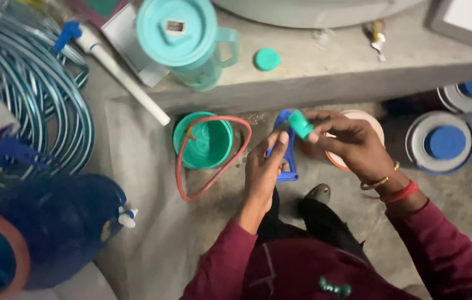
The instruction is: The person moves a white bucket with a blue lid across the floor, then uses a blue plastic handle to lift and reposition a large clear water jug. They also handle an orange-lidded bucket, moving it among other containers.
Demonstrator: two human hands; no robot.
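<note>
Near the body, left hand (262,166) closed around a blue plastic piece (287,149), held up above the floor. Just past it, right hand (355,145) pinching a small green cap (301,124) at the top of that blue piece. Behind the right hand, an orange and white lid (375,123). On the floor to the left, a green bowl (203,140) inside a red rubber ring (213,157). Farther up on the grey ledge (330,78), a green jug (183,41) and a round green cap (267,59).
</note>
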